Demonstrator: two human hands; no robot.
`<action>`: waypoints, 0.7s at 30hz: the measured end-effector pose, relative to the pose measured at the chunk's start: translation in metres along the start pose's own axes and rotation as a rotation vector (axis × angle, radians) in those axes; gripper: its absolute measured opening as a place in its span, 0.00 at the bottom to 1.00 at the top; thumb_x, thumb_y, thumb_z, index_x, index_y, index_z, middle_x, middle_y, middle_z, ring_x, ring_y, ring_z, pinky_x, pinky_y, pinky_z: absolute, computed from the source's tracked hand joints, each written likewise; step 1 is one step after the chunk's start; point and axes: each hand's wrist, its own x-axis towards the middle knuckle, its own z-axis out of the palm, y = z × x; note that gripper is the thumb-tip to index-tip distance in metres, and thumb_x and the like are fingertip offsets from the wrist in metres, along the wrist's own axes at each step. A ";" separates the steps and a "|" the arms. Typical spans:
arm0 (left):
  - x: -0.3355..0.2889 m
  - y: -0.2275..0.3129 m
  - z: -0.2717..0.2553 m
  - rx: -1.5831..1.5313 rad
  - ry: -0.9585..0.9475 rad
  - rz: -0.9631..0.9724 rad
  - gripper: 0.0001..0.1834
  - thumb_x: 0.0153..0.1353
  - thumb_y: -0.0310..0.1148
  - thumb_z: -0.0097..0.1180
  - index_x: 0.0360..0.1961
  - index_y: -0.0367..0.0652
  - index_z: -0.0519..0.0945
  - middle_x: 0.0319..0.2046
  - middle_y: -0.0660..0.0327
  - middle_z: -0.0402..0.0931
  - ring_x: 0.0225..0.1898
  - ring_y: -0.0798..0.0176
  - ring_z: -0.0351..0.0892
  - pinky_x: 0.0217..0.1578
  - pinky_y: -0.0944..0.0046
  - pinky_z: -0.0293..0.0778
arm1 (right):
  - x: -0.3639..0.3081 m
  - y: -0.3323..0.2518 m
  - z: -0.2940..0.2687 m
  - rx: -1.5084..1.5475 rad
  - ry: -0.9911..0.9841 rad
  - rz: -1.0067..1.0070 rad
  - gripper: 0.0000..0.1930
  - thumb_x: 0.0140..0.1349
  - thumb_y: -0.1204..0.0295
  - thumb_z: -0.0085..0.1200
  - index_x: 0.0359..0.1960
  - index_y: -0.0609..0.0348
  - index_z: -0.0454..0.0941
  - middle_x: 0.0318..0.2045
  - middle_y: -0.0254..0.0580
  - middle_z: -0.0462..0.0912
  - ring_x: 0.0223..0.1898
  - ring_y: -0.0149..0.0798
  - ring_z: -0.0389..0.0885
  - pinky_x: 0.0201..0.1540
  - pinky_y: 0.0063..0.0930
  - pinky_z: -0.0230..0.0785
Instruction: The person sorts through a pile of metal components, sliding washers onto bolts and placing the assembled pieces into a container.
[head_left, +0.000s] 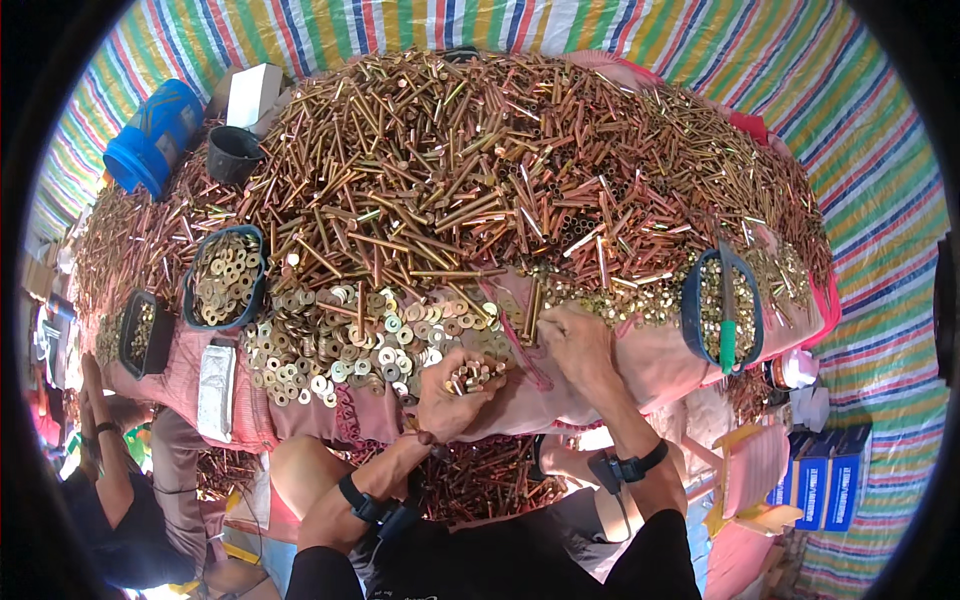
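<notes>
My left hand (446, 398) is curled around a bunch of brass-coloured bolts (474, 378), whose ends point up. It is held over the cloth, just in front of the spread of flat washers (325, 340). To its right, my right hand (577, 338) has its fingers pinched together beside the loose small nuts (640, 318); what they hold, if anything, is hidden. Next to those fingertips, a pair of long bolts (532, 308) lies on the cloth. Behind both hands rises a large heap of copper-coloured bolts and sleeves (480, 160).
A blue tub of washers (225, 322) and a black tub (152, 368) stand at left. At right, a green-handled tool (728, 340) lies across a dark blue tub (690, 325). A blue bucket (140, 165) lies at far left. Another person's arm (112, 480) is at lower left.
</notes>
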 end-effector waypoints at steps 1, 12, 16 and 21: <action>0.000 -0.001 0.000 0.024 0.000 0.028 0.09 0.59 0.14 0.63 0.39 0.33 0.77 0.37 0.55 0.84 0.40 0.63 0.86 0.42 0.66 0.82 | 0.002 0.003 0.000 -0.046 0.061 0.024 0.09 0.63 0.66 0.58 0.38 0.58 0.84 0.33 0.51 0.82 0.37 0.57 0.82 0.40 0.50 0.73; 0.000 0.005 0.001 -0.010 -0.016 -0.039 0.10 0.59 0.14 0.63 0.40 0.33 0.79 0.37 0.56 0.85 0.41 0.64 0.86 0.43 0.67 0.83 | 0.020 0.013 0.010 -0.256 0.121 0.021 0.12 0.60 0.65 0.58 0.30 0.65 0.79 0.29 0.59 0.81 0.32 0.62 0.81 0.39 0.57 0.71; 0.001 0.004 0.002 -0.024 -0.008 -0.029 0.09 0.59 0.15 0.63 0.40 0.33 0.79 0.36 0.57 0.85 0.41 0.65 0.86 0.43 0.67 0.83 | 0.020 0.009 0.008 -0.221 0.121 0.031 0.12 0.57 0.66 0.57 0.28 0.66 0.78 0.26 0.59 0.81 0.28 0.59 0.82 0.35 0.53 0.73; 0.001 0.009 0.002 0.011 -0.001 -0.032 0.10 0.59 0.16 0.65 0.40 0.34 0.79 0.35 0.58 0.85 0.40 0.66 0.86 0.41 0.68 0.82 | 0.002 -0.010 -0.010 0.159 0.033 0.122 0.10 0.60 0.70 0.57 0.30 0.67 0.78 0.24 0.50 0.82 0.25 0.41 0.83 0.28 0.36 0.74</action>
